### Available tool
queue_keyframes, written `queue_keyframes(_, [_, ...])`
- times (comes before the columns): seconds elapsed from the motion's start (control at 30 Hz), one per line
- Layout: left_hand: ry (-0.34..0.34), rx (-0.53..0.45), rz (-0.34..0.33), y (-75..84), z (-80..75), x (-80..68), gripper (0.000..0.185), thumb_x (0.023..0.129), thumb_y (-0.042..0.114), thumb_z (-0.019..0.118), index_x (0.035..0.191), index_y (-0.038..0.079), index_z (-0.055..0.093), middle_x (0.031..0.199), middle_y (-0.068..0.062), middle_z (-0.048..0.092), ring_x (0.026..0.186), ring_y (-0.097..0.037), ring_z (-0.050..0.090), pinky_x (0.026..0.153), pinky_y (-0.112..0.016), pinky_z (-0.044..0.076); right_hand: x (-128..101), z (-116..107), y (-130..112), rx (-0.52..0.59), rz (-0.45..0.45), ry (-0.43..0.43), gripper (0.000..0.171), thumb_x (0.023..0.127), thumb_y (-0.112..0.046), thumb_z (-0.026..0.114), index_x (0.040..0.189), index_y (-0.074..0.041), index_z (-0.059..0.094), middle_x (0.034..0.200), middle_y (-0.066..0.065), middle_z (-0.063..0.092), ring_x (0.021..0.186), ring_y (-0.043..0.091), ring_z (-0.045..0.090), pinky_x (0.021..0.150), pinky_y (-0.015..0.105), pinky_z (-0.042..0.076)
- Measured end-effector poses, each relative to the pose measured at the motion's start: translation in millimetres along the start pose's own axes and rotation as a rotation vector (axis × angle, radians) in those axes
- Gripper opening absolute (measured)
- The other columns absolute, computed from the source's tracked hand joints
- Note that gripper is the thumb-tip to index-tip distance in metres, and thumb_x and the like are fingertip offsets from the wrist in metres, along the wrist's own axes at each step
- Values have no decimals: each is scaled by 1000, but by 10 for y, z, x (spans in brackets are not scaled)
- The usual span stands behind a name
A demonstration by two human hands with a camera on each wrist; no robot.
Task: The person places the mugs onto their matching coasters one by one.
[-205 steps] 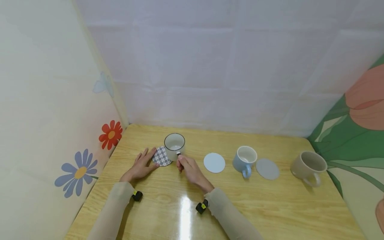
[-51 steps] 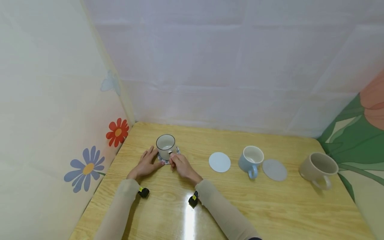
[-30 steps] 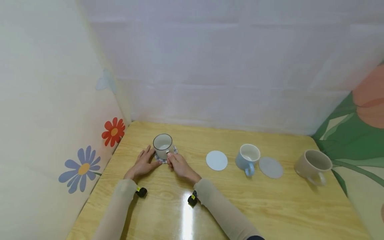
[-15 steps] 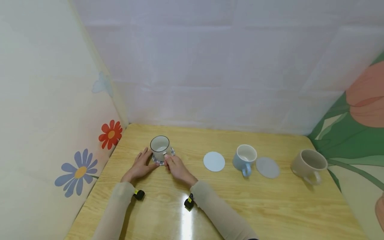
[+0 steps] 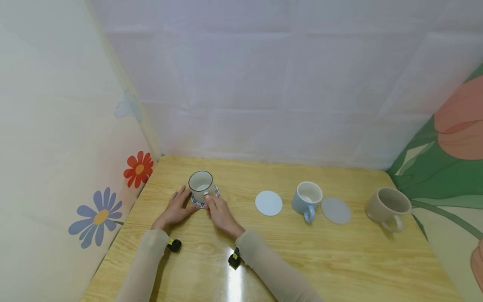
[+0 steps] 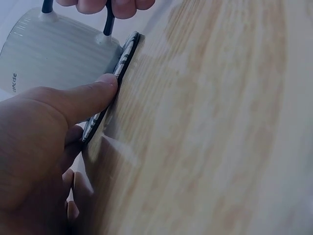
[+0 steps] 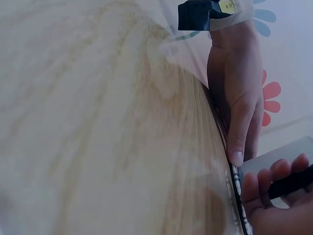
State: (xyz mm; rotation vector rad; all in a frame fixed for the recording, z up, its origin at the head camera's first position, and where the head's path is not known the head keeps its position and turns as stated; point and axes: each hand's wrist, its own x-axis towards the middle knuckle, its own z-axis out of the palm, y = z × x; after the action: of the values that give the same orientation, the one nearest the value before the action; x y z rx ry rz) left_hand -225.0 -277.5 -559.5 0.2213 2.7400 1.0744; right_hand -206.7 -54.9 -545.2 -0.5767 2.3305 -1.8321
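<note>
Curled right fingers [image 7: 279,169] grip the mug [image 5: 198,193] by its five-o'clock handle [image 7: 293,182]; left hand [image 5: 177,209], outstretched, touches the coaster [image 5: 216,191]; likely final centring, then release

Glare [image 5: 235,281] streaks the table [image 5: 339,260]; wrist views dimmer

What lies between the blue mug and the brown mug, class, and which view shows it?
A grey coaster, nearer the blue mug; bare table separates it from the brown mug. The head view shows this.
</note>
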Motion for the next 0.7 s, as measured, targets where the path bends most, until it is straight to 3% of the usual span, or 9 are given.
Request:
queue_keyframes(0.17, [-2, -10, 3, 9, 3, -1, 88, 102, 40, 72, 171, 15, 24, 178, -22, 16, 165, -48, -2, 131, -67, -6, -9, 71, 9, -26, -11, 46, 53, 118, -30, 37, 83, 1, 61, 66, -6, 49, 62, 6, 45, 63, 22, 41])
queue_keyframes(0.37, [-7, -10, 8, 5, 7, 11, 88, 102, 40, 72, 171, 14, 24, 178, -22, 16, 165, -47, -2, 131, -67, -6, -21, 81, -27, -36, 9, 27, 53, 118, -33, 35, 83, -3, 61, 68, -5, 50, 64, 7, 46, 64, 22, 43])
queue_keyframes(0.53, [-5, -16, 15, 17, 11, 20, 87, 102, 41, 72, 170, 13, 26, 178, -21, 18, 165, -46, -1, 131, -67, -6, -31, -2, -63, -39, 48, -18, 51, 118, -35, 37, 91, -4, 67, 78, -3, 62, 73, 7, 54, 72, 23, 49])
queue_keyframes(0.7, [10, -25, 14, -1, 0, 8, 85, 101, 40, 74, 169, 14, 31, 178, -19, 19, 166, -46, -1, 131, -68, -5, -36, -91, -129, -58, 43, -31, 43, 115, -35, 47, 98, -5, 73, 92, 5, 73, 82, 6, 59, 82, 25, 53])
